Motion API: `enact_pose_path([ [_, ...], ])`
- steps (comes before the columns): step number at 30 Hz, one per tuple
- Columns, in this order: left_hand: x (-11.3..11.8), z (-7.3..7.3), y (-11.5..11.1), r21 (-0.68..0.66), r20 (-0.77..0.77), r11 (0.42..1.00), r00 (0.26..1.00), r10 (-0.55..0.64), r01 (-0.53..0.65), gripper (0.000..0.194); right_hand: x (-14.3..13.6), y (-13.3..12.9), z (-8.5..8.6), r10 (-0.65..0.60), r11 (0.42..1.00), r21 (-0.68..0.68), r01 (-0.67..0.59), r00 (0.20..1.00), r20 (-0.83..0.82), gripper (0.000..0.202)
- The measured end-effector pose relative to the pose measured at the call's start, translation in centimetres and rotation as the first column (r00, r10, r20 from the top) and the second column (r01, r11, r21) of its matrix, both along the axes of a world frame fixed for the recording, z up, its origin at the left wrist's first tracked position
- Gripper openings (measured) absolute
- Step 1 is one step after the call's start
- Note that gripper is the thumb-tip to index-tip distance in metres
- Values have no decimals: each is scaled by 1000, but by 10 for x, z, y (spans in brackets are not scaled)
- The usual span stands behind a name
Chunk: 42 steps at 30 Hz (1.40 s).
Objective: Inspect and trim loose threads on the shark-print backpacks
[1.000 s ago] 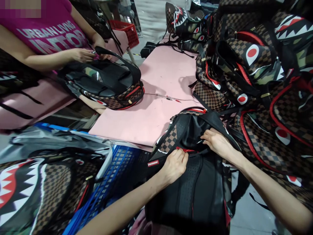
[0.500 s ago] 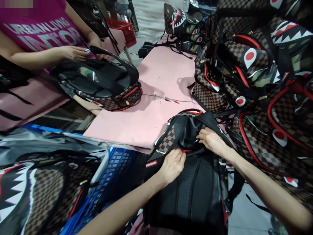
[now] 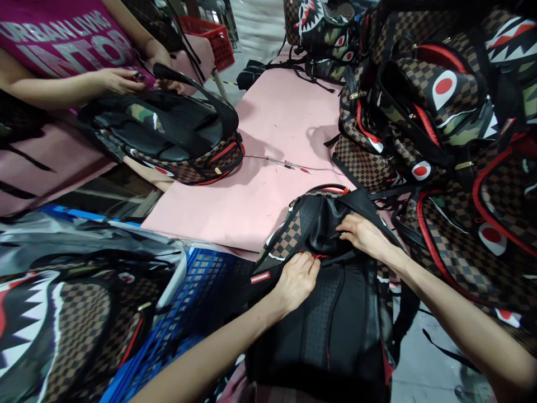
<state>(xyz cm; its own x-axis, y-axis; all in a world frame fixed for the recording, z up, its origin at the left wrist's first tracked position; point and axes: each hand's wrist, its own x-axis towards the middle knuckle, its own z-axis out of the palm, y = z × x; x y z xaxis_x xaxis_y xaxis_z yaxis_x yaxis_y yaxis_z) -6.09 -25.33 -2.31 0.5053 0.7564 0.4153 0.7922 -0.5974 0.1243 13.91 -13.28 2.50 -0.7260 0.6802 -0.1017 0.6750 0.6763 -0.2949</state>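
Note:
A black backpack with brown checkered panels and red trim leans at the pink table's near edge, its back panel facing me. My left hand is closed on the backpack's fabric beside a red-edged opening near its upper part. Just to the right, my right hand has its fingers pinched over the black upper fabric. A tiny shiny spot shows at those fingertips, too small to name. A red-and-white label sits on the bag's left side.
Checkered shark-face backpacks are piled on the right. Across the pink table, a co-worker's hands are above another black backpack. Pens lie mid-table. At lower left, a blue crate stands beside a shark-face bag.
My view has shifted slightly. My left hand keeps its hold, and my right hand has risen a little on the fabric. The co-worker's hands have moved slightly over their bag.

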Motion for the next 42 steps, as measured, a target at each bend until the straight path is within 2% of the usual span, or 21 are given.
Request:
enact_pose_path([
  [7, 0, 0, 1, 29, 23, 999, 1000, 13, -14, 26, 5, 1, 0, 60, 997, 47, -69, 985, 164, 15],
  [12, -1, 0, 2, 25, 12, 999, 1000, 19, -20, 26, 4, 1, 1, 64, 997, 42, -70, 988, 141, 17],
  [17, -1, 0, 3, 10, 2, 1000, 1000, 23, -23, 27, -1, 0, 1, 58, 995, 63, -72, 976, 209, 14],
  [23, -1, 0, 3, -17, 24, 1000, 1000, 12, -11, 26, 2, -2, -2, -33, 999, 20, 30, 988, 151, 19],
  [32, -1, -2, 4, -47, 41, 999, 999, 11, -9, 27, -2, 0, 4, 14, 998, 64, -29, 976, 218, 15],
  [37, -1, -2, 4, -21, 50, 1000, 999, 13, -12, 26, -5, -3, 5, -70, 996, 71, 61, 989, 131, 17],
  [40, -1, -6, 5, -16, 48, 1000, 999, 16, -16, 26, -6, -4, 2, -88, 995, 66, 77, 980, 176, 13],
  [42, -2, -6, 8, -27, 43, 999, 999, 22, -21, 26, -7, -5, 2, -162, 986, 54, 156, 974, 159, 13],
])
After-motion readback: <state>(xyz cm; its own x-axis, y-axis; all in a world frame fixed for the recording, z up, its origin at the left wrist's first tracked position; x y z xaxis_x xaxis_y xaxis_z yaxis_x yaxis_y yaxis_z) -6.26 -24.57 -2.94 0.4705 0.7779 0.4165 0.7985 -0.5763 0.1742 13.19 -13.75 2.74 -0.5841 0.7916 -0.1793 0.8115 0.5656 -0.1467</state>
